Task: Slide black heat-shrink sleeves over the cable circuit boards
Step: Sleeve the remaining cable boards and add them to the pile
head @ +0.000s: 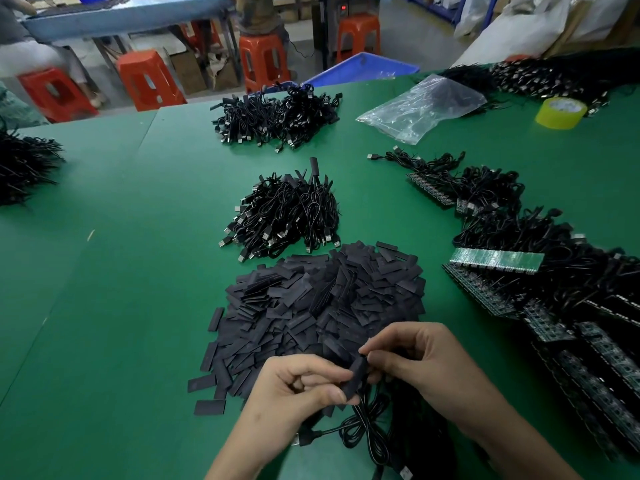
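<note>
At the near edge of the green table [104, 271], in the head view, both hands meet just in front of the pile of loose sleeves [322, 306], close enough that the next one is a short reach away. The left hand [301, 386] pinches a single black sleeve [356, 375] between thumb and forefinger near its lower end, holding it upright, probably so its mouth is steady. The right hand [415, 362] has its fingertips curled tight on the sleeve's upper end. Whether a circuit board is already inside is hidden by the fingers and the dark material. A black cable [363, 431] trails loosely from under the hands toward the person, which suggests its board is the one being covered. The unsleeved boards [495, 261], cables attached, lie fanned in rows along the right, on the feeding hand's side. A heap of cables [287, 216] beyond the sleeve pile looks like the finished lot, set out of the working space.
</note>
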